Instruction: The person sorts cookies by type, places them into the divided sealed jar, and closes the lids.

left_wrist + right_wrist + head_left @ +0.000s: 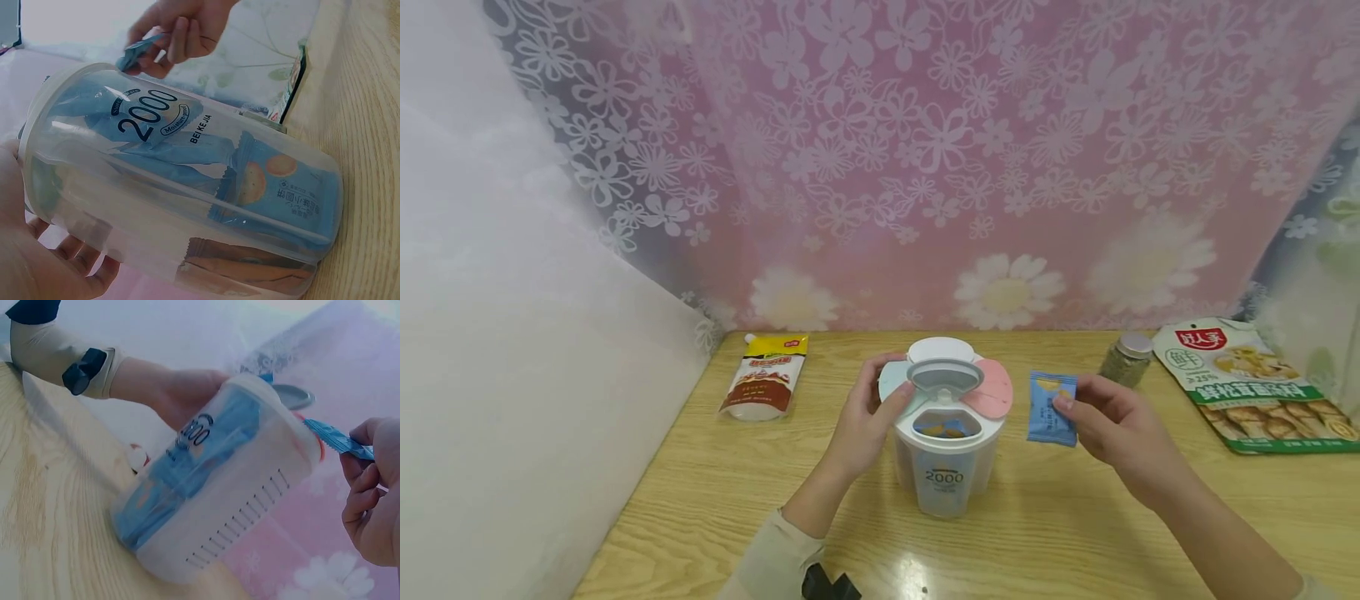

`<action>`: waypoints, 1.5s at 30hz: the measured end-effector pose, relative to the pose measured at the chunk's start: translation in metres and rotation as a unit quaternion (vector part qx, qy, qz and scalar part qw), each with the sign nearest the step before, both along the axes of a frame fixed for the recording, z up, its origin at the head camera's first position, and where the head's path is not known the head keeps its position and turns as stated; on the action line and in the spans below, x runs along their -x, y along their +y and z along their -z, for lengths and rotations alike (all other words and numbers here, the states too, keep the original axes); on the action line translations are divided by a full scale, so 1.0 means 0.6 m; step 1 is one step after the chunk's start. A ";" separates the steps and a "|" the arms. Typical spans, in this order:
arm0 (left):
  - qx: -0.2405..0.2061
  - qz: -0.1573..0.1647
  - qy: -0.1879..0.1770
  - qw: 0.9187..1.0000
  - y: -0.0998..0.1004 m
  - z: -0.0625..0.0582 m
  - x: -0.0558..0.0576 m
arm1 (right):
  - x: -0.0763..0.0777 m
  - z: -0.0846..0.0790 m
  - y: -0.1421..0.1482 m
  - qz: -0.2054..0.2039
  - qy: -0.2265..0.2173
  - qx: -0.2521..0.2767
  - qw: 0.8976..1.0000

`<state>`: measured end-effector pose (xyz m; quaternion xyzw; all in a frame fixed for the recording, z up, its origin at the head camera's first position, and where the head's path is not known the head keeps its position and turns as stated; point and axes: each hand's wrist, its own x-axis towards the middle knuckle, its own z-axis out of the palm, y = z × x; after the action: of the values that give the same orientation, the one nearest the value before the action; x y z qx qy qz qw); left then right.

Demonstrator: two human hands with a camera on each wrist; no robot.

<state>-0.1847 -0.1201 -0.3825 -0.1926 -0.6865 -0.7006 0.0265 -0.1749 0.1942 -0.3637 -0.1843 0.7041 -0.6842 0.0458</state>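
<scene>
A clear multi-compartment storage canister (943, 483) stands upright on the table, its front flap (944, 377) raised over the opening. Blue biscuit packets (275, 194) fill the front compartment, and a brown packet (250, 265) lies in a neighbouring one. My left hand (862, 425) holds the canister at its left rim, thumb on the lid beside the flap and fingers round the side. To the right of the canister, my right hand (1123, 433) pinches a blue biscuit packet (1049, 408) between thumb and fingers, raised at about lid height.
At the back left lies a spouted pouch (765, 377) with a yellow top. A small jar (1126, 360) of dried herbs stands behind my right hand, and a large green-and-white food bag (1255, 387) lies at the far right. A floral curtain (925, 167) hangs along the table's back edge.
</scene>
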 end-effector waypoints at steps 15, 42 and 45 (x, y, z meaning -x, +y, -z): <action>-0.007 0.007 0.007 1.000 0.000 -0.001 0.001 | -0.024 -0.064 -0.078 0.046 0.157 -0.020 0.986; -0.005 -0.008 0.015 1.000 -0.001 -0.001 0.003 | -0.035 -0.048 -0.146 0.025 0.308 -0.187 0.933; -0.005 -0.010 0.013 1.000 0.001 0.000 0.004 | -0.036 -0.045 -0.146 0.031 0.317 -0.182 0.930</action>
<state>-0.1869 -0.1197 -0.3825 -0.1948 -0.6848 -0.7008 0.0438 -0.1533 0.1065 -0.3367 -0.3579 0.7998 -0.4514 -0.1687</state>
